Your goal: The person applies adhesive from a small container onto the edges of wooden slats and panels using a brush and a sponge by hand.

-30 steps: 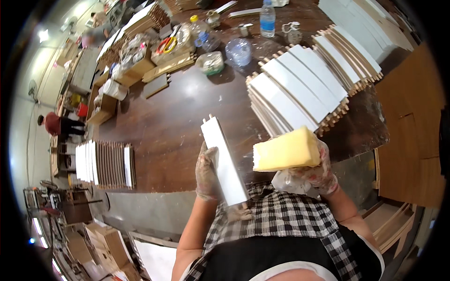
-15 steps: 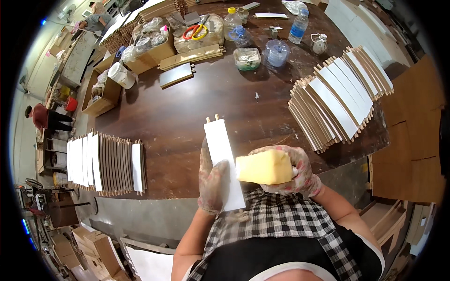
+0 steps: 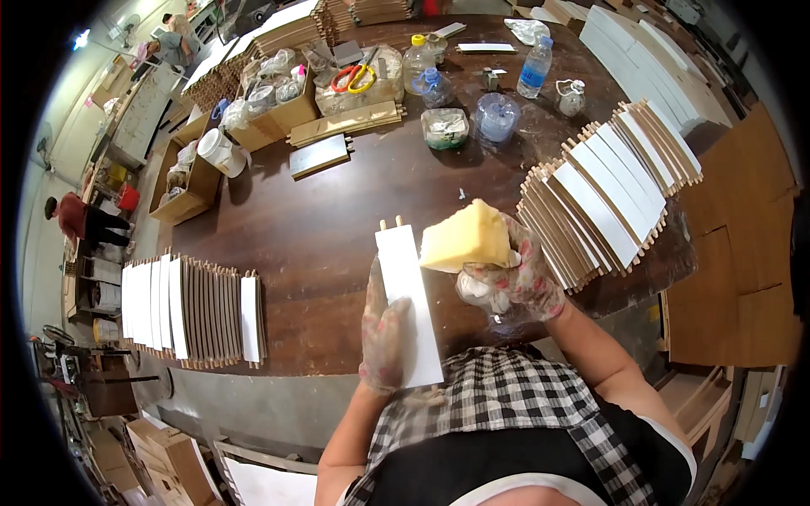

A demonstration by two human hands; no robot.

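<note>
My left hand (image 3: 381, 346), in a flower-patterned work glove, grips a narrow white panel (image 3: 409, 295) by its lower half, thumb across its face. Two wooden dowels (image 3: 391, 223) stick out of the panel's far end. My gloved right hand (image 3: 536, 274) is closed on a block of yellow sponge (image 3: 466, 238). The sponge is level with the panel's upper right edge; I cannot tell whether they touch. Under the right hand shows a whitish, crumpled-looking thing (image 3: 483, 293), partly hidden, its kind unclear.
White dowelled panels stand in rows at left (image 3: 198, 308) and right (image 3: 607, 185) on the dark table (image 3: 295, 253). Toward the back are cardboard boxes (image 3: 187, 198), a white tub (image 3: 221, 153), scissors (image 3: 354, 78), a tub of paste (image 3: 445, 128) and a water bottle (image 3: 536, 67).
My right hand has moved away from me with the sponge, which is now tilted and higher along the panel. The whitish thing beneath it has come into view. My left hand keeps its grip.
</note>
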